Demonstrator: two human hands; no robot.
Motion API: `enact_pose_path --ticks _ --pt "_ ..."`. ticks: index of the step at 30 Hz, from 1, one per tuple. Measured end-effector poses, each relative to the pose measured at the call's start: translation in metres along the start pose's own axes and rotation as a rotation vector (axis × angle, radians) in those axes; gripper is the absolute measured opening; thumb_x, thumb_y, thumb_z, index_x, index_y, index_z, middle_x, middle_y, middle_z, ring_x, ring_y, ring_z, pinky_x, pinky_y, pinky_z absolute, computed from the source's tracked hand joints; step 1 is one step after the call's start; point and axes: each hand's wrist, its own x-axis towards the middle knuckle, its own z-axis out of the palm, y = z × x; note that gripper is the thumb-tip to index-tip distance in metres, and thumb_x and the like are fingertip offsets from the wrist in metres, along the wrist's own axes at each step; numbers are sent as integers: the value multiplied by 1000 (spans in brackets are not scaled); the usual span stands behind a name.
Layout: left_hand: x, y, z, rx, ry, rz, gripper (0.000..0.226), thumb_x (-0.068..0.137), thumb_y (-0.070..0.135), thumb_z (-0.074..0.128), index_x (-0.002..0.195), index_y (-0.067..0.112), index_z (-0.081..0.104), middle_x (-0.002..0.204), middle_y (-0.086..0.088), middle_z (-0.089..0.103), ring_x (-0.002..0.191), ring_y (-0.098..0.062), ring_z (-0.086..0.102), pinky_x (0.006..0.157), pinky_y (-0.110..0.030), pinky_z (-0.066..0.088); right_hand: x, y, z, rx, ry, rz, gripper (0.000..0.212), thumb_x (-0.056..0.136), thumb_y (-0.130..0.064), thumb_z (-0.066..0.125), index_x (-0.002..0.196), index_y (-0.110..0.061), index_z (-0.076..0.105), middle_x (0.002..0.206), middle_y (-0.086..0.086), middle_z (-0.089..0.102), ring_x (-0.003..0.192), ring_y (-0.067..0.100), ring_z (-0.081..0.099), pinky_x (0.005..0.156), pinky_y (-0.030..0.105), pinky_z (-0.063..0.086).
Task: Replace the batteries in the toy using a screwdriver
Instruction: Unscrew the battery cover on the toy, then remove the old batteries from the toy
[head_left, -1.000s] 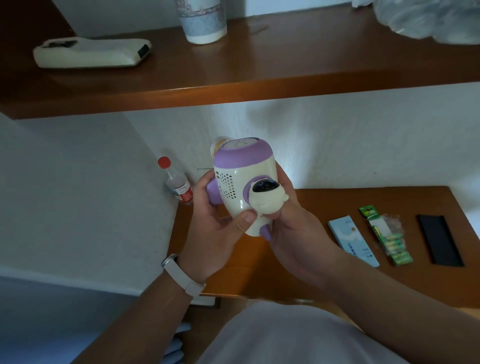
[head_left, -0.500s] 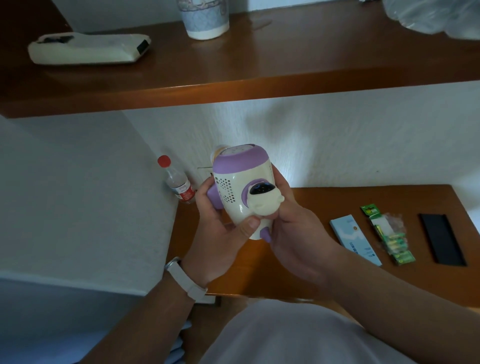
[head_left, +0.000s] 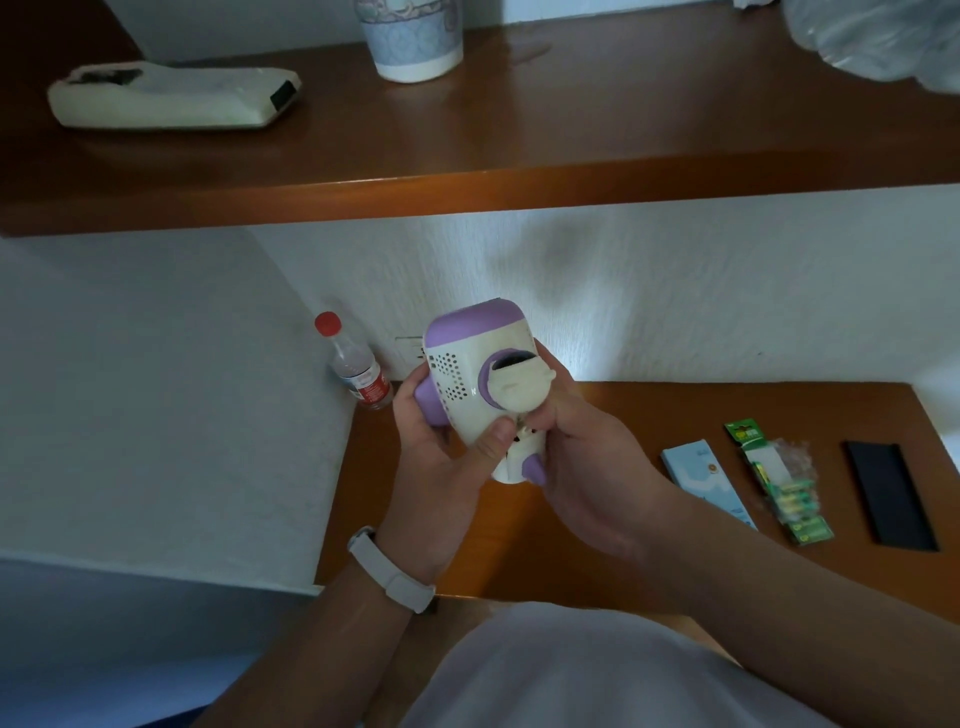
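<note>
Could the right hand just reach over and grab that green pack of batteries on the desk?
Probably yes, once it lets go. The right hand is busy holding the toy with the left hand. The battery pack lies on that side on the desk, nothing between.

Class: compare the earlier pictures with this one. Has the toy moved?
Yes. Against the bottle, the toy has barely shifted, but it has tipped: its face now points more downward, in both hands.

We have one view only, from the head, looking forward and down at close range over our forearms onto the wooden desk (head_left: 649, 410), with the shelf (head_left: 519, 171) above against the wall (head_left: 675, 291).
</note>
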Motion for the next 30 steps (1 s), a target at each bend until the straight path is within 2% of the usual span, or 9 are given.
enact_pose_path --ticks 3,6,11,13,15,18,21,24,30 --pt "1 -1 2 -59 52 -59 88 73 42 81 145 23 34 137 -2 59 125 -24 60 97 -56 55 -1 2 -6 -249 35 -41 48 97 -24 50 132 -55 48 131 -19 62 122 7 59 105 43 46" --pt "2 -3 2 -123 71 -92 83 80 39 82 146 20 35 137 -3 60 124 -26 62 96 -62 53 -2 1 -9 -447 10 -119 44 99 -31 54 136 -53 44 134 -25 57 126 3 55 105 39 44" --pt "4 -2 0 -135 113 -109 83 73 41 82 142 21 40 130 2 65 119 -22 65 87 -51 60 -9 6 -14 -879 161 -276 57 83 -42 73 127 -51 38 125 -25 45 116 -3 50 96 26 50" --pt "4 -2 1 -133 145 -106 84 71 46 84 140 23 41 123 8 68 116 -17 67 81 -41 62 -13 4 -12 -1086 192 -372 57 77 -58 68 123 -54 33 119 -23 40 112 -6 46 87 10 47" --pt "2 -3 1 -153 165 -104 86 69 46 83 140 22 41 124 7 68 115 -18 68 78 -35 62 -14 5 -10 -1178 208 -405 61 75 -65 63 125 -38 42 115 -17 43 106 -8 46 77 4 44" --pt "0 -4 0 -175 185 -110 92 65 48 85 142 22 41 126 3 68 114 -21 69 78 -38 62 -13 7 -4 -1234 232 -373 55 79 -57 69 119 -26 49 104 -21 45 96 -8 49 66 5 42" --pt "-2 -4 -3 -167 203 -106 87 69 42 84 141 19 41 127 -1 67 114 -24 69 83 -45 62 -11 10 2 -1202 226 -353 40 82 -46 72 108 -33 45 95 -29 43 98 -12 47 73 2 42" --pt "-2 -6 -9 -168 222 -110 85 74 40 87 142 19 41 129 -3 66 114 -25 69 86 -49 61 -10 16 6 -1204 235 -359 39 83 -38 76 104 -33 44 92 -29 43 97 -14 47 76 -1 39" --pt "-2 -12 -30 -160 224 -111 89 70 44 82 144 17 42 133 -3 64 117 -25 67 87 -50 60 -10 31 17 -1145 240 -463 40 82 -37 73 113 -16 59 100 -12 56 95 -2 54 74 5 45"
